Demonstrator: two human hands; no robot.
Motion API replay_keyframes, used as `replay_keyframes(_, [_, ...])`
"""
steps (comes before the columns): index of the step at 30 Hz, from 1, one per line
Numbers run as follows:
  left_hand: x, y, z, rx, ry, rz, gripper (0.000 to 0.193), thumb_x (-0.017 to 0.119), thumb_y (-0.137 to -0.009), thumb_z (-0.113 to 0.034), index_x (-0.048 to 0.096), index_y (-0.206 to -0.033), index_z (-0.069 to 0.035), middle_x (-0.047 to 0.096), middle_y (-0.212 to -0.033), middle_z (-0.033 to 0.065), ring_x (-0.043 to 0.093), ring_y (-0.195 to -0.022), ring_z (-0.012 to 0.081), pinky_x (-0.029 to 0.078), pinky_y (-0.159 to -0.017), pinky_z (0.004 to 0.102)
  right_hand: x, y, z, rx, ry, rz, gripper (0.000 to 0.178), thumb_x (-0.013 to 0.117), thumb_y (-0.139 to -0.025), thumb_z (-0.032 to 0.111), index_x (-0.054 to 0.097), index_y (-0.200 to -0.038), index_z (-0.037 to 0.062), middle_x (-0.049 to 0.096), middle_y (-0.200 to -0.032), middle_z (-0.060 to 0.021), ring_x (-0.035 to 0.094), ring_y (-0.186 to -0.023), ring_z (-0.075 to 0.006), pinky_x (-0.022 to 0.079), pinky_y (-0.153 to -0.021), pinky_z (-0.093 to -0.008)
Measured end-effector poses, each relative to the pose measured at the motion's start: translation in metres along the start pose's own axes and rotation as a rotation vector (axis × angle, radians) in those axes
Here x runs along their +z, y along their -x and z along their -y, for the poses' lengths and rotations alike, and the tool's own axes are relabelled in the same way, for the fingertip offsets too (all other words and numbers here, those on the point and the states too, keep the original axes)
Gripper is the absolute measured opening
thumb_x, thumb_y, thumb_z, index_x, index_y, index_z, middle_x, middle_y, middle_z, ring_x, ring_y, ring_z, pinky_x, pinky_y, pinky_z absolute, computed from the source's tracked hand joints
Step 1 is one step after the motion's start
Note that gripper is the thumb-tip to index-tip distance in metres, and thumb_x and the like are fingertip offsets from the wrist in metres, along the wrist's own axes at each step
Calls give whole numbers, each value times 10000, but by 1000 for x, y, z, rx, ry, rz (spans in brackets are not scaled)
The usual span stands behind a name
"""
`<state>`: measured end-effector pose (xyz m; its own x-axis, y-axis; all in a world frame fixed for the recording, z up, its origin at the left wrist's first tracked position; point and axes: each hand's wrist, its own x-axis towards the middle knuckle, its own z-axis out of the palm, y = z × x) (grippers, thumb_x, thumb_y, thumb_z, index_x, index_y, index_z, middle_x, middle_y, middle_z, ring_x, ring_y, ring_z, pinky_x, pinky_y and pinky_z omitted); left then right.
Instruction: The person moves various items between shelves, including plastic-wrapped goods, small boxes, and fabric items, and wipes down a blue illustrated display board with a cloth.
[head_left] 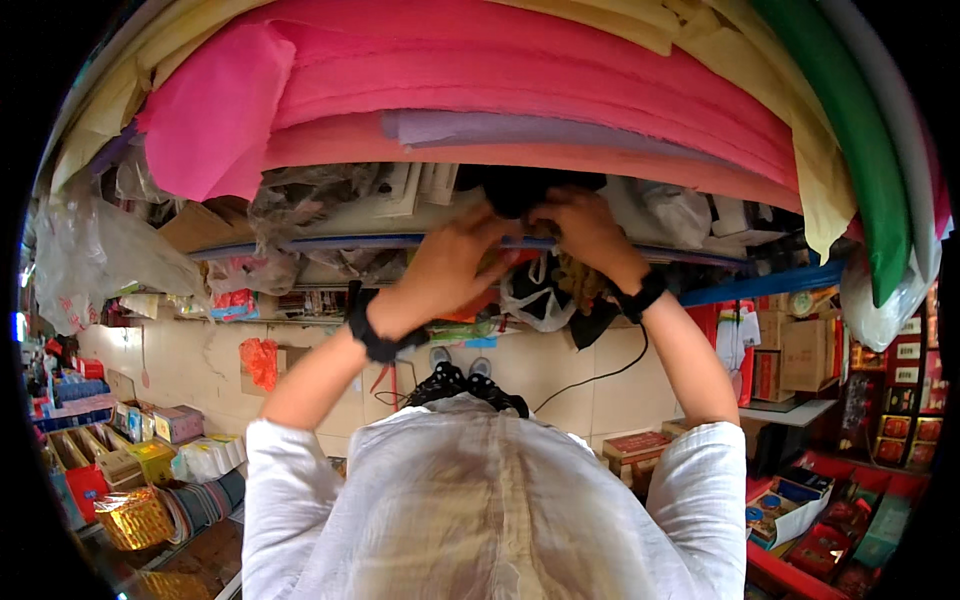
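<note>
Both my hands reach onto a shelf (622, 205) below a thick stack of pink sheets (500, 70). My left hand (445, 265) is slightly blurred, its thumb apart from the fingers and nothing visible in its grasp. Its fingertips come close to a black, soft-looking item (515, 188) lying on the shelf between the hands. At that item's right edge my right hand (585, 228) has its fingers bent; the shadow hides what they pinch. White flat packs (405, 188) lie left of the black item. Dark bands circle both wrists.
Clear plastic bags (120, 245) hang at the left, and another bag (680, 212) lies on the shelf at right. A white bag (540, 295) hangs under the shelf edge. Boxed goods stand at lower left; a red tray (765, 575) and a cardboard box (805, 355) are at right.
</note>
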<state>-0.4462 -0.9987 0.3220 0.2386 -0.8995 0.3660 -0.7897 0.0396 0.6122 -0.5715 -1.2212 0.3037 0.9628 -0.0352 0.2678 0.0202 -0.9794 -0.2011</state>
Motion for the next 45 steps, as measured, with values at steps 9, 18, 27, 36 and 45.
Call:
replay_keyframes(9, [46, 100, 95, -586, 658, -57, 363, 608, -1001, -388, 715, -1096, -55, 726, -857, 83, 672, -718, 189, 503, -643, 328, 45, -74, 66, -126, -82, -5, 313, 703, -718, 22, 769, -977, 184, 614, -911, -82, 636, -952, -307, 518, -813, -427])
replay_keyframes(18, [40, 104, 122, -1050, 1170, -302, 615, 523, -991, -644, 637, -1137, -58, 721, -901, 88, 668, -735, 154, 469, -627, 279, 17, -45, 52, -54, -84, 117, 448, 648, -724, -83, 768, -1092, 143, 624, -957, -104, 616, -1014, -334, 492, -850, -444])
replay_keyframes(27, [36, 90, 116, -1013, 1232, -370, 567, 608, -971, -603, 619, -1159, -68, 711, -915, 75, 668, -776, 162, 467, -629, 313, -29, 20, -3, 302, 24, 269, 462, 615, -785, -106, 793, -1114, 165, 697, -1134, -165, 623, -1128, -370, 483, -971, -467])
replay_keyframes(36, [37, 84, 114, -923, 1266, -204, 608, 522, -1013, -609, 666, -1130, -30, 693, -999, 86, 657, -818, 182, 499, -681, 323, 23, -35, 63, 171, -61, 17, 274, 696, -799, 88, 800, -1043, 156, 720, -1004, -146, 676, -979, -359, 508, -880, -472])
replay_keyframes(45, [46, 92, 119, -925, 1237, -418, 565, 464, -1063, -525, 462, -1426, -92, 722, -1031, 118, 655, -799, 194, 480, -657, 324, 50, -54, 97, 114, 132, -5, 238, 711, -760, 153, 783, -986, 165, 682, -1018, -132, 610, -1108, -341, 474, -944, -469])
